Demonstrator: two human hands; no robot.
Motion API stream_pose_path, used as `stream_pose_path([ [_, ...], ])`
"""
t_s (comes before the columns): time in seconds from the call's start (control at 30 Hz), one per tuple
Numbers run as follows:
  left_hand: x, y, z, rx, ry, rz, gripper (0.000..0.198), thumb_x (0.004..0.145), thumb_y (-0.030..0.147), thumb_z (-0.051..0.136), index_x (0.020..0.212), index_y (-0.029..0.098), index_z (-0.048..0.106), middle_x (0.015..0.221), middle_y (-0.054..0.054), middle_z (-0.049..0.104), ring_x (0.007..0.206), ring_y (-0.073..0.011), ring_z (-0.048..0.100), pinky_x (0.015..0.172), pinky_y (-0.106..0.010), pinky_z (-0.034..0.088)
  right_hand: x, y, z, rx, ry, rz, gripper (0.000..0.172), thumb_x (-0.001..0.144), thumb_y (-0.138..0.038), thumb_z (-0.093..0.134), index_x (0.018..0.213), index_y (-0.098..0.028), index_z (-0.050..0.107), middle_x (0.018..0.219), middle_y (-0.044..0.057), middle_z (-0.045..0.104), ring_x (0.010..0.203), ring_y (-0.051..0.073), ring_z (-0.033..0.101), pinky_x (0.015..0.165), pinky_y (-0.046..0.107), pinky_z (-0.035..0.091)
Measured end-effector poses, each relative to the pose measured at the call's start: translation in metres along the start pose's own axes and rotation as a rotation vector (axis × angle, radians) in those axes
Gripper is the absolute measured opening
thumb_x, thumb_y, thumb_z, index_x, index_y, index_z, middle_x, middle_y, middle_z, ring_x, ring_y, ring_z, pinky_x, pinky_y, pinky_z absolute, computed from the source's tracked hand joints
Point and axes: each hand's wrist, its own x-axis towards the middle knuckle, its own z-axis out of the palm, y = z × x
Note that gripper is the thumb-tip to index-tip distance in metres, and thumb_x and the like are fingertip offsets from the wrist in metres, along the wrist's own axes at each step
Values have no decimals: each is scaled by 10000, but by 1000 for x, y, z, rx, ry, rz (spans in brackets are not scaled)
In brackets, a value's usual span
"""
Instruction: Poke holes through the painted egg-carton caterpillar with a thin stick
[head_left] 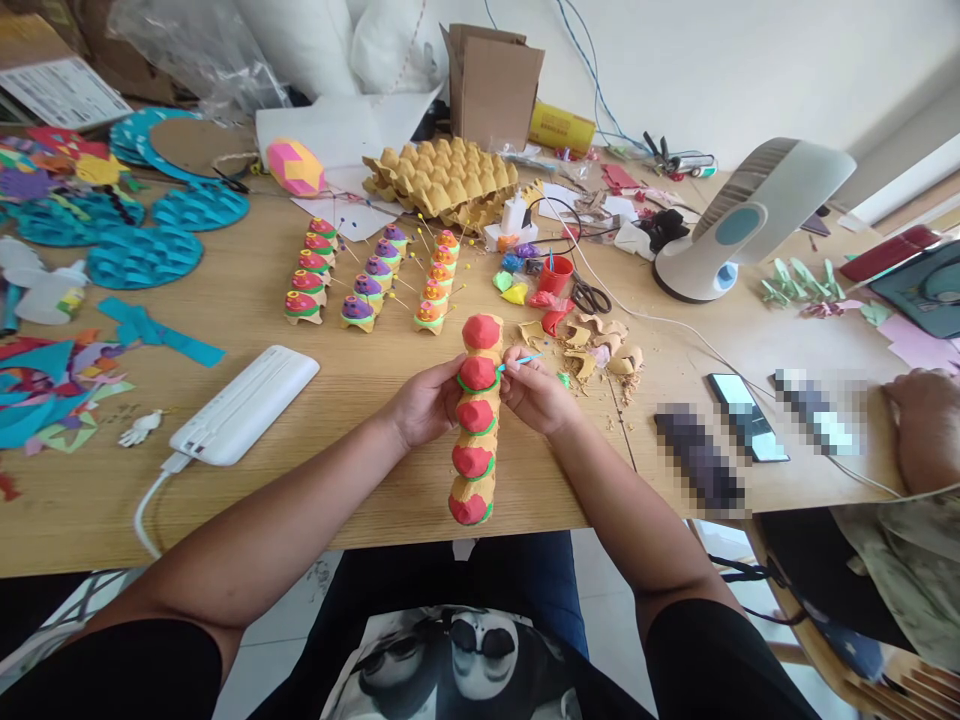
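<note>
My left hand (426, 402) grips the left side of an egg-carton caterpillar (475, 420), a strip of yellow cups topped with red clay domes and green rims. My right hand (534, 392) is closed in a pinch on a thin light-blue stick (520, 361), its tip against the caterpillar's second dome. The caterpillar stands tilted above the wooden table's (315, 470) near edge.
Three finished caterpillars (367, 285) lie behind, with an egg carton (442, 178), red scissors (589, 295), clay bits and carton scraps (600, 352). A white power bank (244, 403) lies left, a fan (742, 215) and a phone (746, 415) right. Another person's hand (926, 425) rests at the right edge.
</note>
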Motion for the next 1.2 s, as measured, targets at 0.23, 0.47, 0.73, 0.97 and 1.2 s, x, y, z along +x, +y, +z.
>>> stream_pose_path([
  [0.23, -1, 1, 4, -3, 0, 1, 321, 1014, 295, 492, 1228, 231, 723, 1010, -80, 813, 940, -262, 774, 773, -344, 589, 0, -1, 0, 2, 6, 6, 314, 754, -306, 865, 813, -226, 567, 653, -74, 559, 580, 80, 499, 564, 199, 422],
  [0.47, -2, 1, 5, -14, 1, -9, 293, 1013, 314, 518, 1203, 229, 724, 978, -76, 813, 882, -253, 779, 736, -333, 597, -1, -2, 3, -16, 9, -11, 349, 705, -324, 895, 779, -225, 568, 640, -74, 546, 581, 83, 483, 573, 209, 427],
  [0.73, -1, 1, 4, -18, 20, 8, 286, 1012, 268, 526, 1208, 232, 731, 1011, -76, 810, 827, -242, 772, 687, -316, 582, 2, 4, 2, -33, 57, -32, 361, 717, -316, 896, 766, -228, 550, 613, -85, 499, 557, 82, 433, 551, 213, 408],
  [0.97, 0, 2, 3, -22, 7, 7, 272, 1016, 267, 516, 1125, 213, 759, 954, -82, 813, 784, -234, 772, 678, -315, 590, 0, 2, 3, 20, 39, -7, 362, 695, -309, 904, 763, -225, 558, 627, -80, 540, 562, 79, 457, 550, 205, 403],
  [1.2, 1, 3, 3, 7, -1, 13, 328, 1018, 329, 511, 1252, 228, 718, 1037, -88, 811, 983, -280, 775, 814, -371, 613, -1, -1, 2, 29, 18, 19, 348, 730, -328, 878, 810, -235, 552, 742, -58, 593, 637, 95, 535, 599, 214, 448],
])
